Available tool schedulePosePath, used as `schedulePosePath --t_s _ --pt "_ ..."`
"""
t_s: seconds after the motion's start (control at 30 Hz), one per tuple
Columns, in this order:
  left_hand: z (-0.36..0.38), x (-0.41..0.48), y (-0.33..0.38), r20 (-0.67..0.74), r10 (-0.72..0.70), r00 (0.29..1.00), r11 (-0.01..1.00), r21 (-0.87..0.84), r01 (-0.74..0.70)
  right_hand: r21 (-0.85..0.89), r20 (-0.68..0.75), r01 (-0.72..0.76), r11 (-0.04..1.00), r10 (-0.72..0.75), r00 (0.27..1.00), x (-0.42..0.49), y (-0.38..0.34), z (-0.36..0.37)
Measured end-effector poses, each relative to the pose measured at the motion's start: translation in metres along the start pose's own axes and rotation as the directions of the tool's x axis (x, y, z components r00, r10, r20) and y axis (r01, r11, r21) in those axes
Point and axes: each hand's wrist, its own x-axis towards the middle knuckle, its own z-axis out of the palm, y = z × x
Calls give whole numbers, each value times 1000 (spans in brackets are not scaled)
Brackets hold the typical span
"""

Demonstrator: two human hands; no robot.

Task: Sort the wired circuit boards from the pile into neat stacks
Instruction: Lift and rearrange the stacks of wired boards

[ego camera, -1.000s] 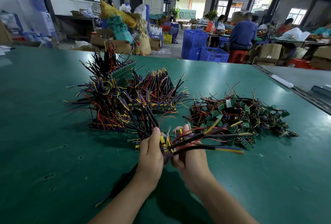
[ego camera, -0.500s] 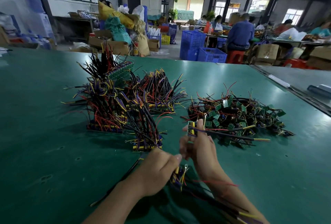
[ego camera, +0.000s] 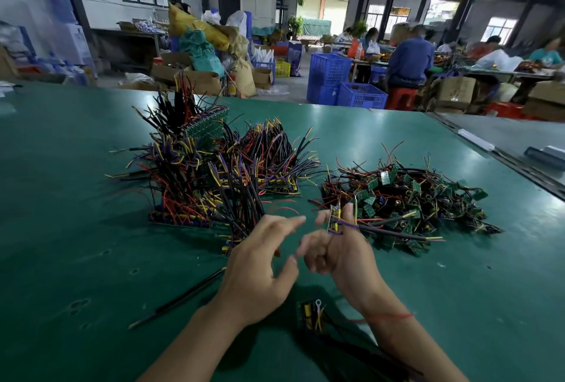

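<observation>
Fingers [ego camera: 347, 212] of right hand [ego camera: 341, 256] pinch wired circuit board [ego camera: 334, 220] upright — wires trail right | left hand [ego camera: 256, 265] slack, spread, holding nothing | pile [ego camera: 406, 198] just beyond

Legible text, labels, brands, numbers, signs: none.

- Cardboard box [ego camera: 456, 92] on the floor beyond the table: faint dark marks on its side, too blurred to read.
- Wired circuit board [ego camera: 334, 219] pinched in the fingers of the right hand [ego camera: 339, 255]: any surface markings are too small to make out.
- Loose pile of boards [ego camera: 406, 198] on the green table: green faces show, but no lettering can be made out on them.
</observation>
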Motion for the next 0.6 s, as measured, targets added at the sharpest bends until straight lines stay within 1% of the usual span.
schedulePosePath --t_s 0.07,0.1,0.23,0.37,0.43,0.5,0.57,0.6 --pt "0 -1 2 13 39 999 999 -2 -39 -29 31 14 999 -13 999 1 1 -2" --pt "1 -1 1 -14 60 998 998 5 -60 -29 43 13 999 -12 999 2 2 -3" --pt "5 2 -2 -148 134 980 990 62 -126 17 -4 9 1000 -9 1000 3 8 -4" --pt "4 2 -3 -187 170 968 984 79 -158 -4 -25 31 999 -31 999 4 10 -5" --pt "4 1 -3 -165 152 975 987 72 -142 -26 -33 48 999 -48 998 4 10 -6" --pt "2 0 -2 -117 95 989 993 80 -86 -146 -37 72 987 -78 996 2 13 -10" --pt "-1 0 0 -59 2 998 993 117 5 -283 -13 90 955 -98 995 -2 16 -12" --pt "-2 0 1 -34 -30 999 989 144 34 -319 2 93 943 -98 995 -3 18 -13"
